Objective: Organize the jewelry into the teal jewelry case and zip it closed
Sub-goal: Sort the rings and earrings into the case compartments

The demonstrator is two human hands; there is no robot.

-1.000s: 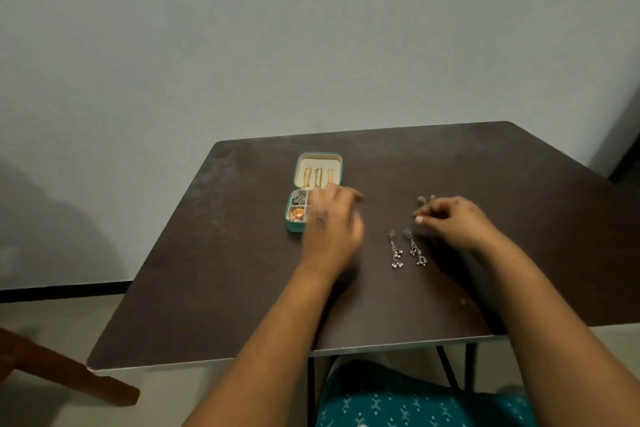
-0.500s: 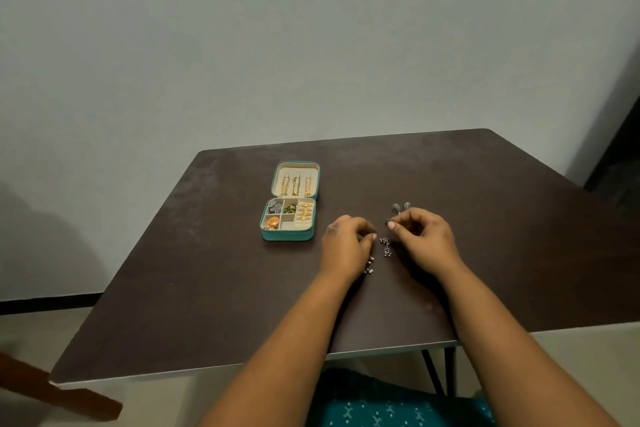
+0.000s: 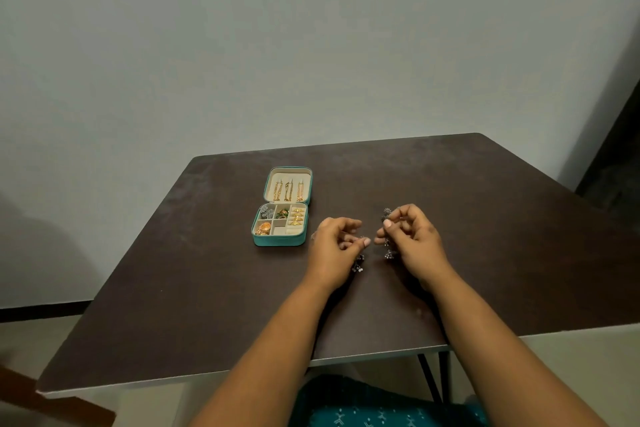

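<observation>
My left hand (image 3: pixel 335 245) pinches silver earring (image 3: pixel 358 263); right hand (image 3: pixel 412 236) pinches its twin (image 3: pixel 389 253) (both dangling above bench (image 3: pixel 207 288)). Teal jewelry case (image 3: pixel 281 240) open nearby.

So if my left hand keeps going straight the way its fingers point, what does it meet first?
Probably the right hand. The left hand points its fingertips to the right across a narrow gap, and the dangling earring the right hand pinches hangs about there too. Depth is unclear, so it might pass in front.

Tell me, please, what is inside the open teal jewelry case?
The teal jewelry case holds gold chains in its lid, and silver, green and gold pieces in the tray compartments. Two front compartments look empty. Nothing covers the inside; small details are unclear.
</observation>
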